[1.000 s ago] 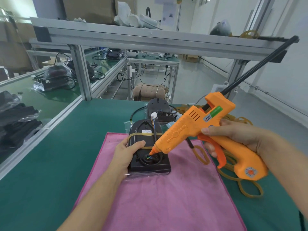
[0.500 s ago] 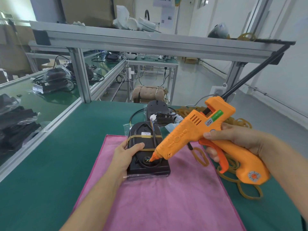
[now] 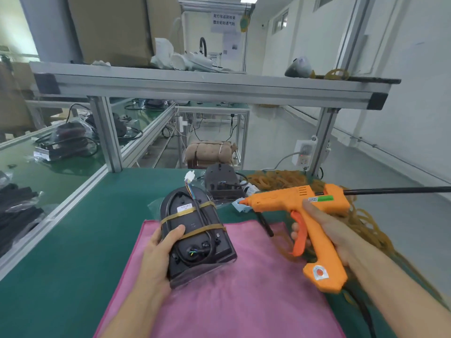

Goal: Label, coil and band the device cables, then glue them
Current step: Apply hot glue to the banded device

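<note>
Left hand (image 3: 162,250) gripping banded device (image 3: 195,237) over pink cloth (image 3: 244,301), right hand (image 3: 327,230) clutching glue gun (image 3: 300,203) (nozzle apart) — rubber bands (image 3: 275,179) behind.

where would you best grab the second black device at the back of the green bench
Judging by its pose, take the second black dome-shaped device by its two long side edges, coming from above and the near side. It lies flat on the green bench with its rounded end pointing away. Avoid the near end: coiled cable and connectors sit there. The pile of tan rubber bands crowds its right side.
</note>
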`<state>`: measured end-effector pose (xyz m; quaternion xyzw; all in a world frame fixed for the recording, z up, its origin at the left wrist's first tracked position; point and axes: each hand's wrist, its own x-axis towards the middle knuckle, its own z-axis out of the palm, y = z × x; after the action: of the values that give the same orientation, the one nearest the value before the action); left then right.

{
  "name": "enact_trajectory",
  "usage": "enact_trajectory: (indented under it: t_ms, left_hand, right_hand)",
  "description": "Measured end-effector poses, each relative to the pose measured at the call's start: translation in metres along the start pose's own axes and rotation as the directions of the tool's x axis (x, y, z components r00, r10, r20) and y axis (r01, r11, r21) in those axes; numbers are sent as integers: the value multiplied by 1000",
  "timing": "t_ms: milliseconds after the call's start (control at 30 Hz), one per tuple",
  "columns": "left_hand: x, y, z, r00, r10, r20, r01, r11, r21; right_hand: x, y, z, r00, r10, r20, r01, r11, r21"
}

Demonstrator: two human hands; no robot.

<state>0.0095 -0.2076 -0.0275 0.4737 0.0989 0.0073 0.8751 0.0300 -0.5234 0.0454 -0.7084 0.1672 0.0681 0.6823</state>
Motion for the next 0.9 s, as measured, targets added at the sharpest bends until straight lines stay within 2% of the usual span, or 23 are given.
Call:
enact_trajectory:
  t_ms: [67,100,133,267,367,400,433,500,533,567,600,633,667,700,733,767,833,900]
  left_hand:
    - [-2,6,3,1000,5,20,-5,1000,6]
    - [-2,9,6,1000,6,29,-7,1000,22]
    - [-3,12,10,999,9,40,-10,999,42]
    - [-4,21,21,997,31,64,-36,996,80]
    - [-4,25,22,997,49,64,-54,995,84]
    - [-4,26,23,996,54,64,-59,994,90]
    - [-4,26,24,997,56,61,-62,994,93]
    - [-4,26,24,997,57,49,-61,994,86]
    - [-5,26,24,998,56,40,-59,995,80]
    - [-5,26,25,998,54,26,-56,995,77]
    - [-4,26,26,999,53,13,-54,995,80]
    - [-4,26,27,999,53,-3,-52,995,87]
    - [-4,26,27,998,54,-12,-52,995,90]
    - [-4,27,28,998,53,-23,-51,995,85]
    - [-3,27,28,998,54,-29,-52,996,78]
    - [-4,29,28,998,55,-42,-52,996,76]
    - [-3,32,26,996,61,-68,-55,994,90]
    - [-5,37,22,994,62,-88,-53,994,93]
  right_hand:
    - [-1,16,16,985,98,144,-126,973,196]
    - [2,20,22,979,115,170,-155,957,245]
    - [6,22,25,986,98,131,-128,962,242]
    - [13,37,25,961,250,119,-256,966,42]
    - [19,35,24,979,188,-83,-205,933,-295]
    - [21,34,23,980,141,-141,-190,874,-448]
    - [20,32,23,979,82,-187,-182,762,-621]
    - [14,31,28,972,-112,-208,-148,395,-907]
    - [7,28,35,955,-224,-195,-142,234,-962]
    - [-1,24,43,926,-335,-174,-141,120,-983]
    - [-9,20,53,898,-418,-135,-118,66,-991]
    - [-13,18,64,881,-467,-75,-28,105,-994]
    - [-16,17,75,889,-458,-10,121,256,-959]
    - [-23,14,90,921,-382,74,270,492,-827]
    - [-34,10,105,944,-272,184,327,722,-610]
    - [-40,11,119,936,-207,285,317,846,-429]
    - [-38,16,140,907,-180,382,280,933,-227]
    - [-30,23,157,907,-214,361,269,957,-107]
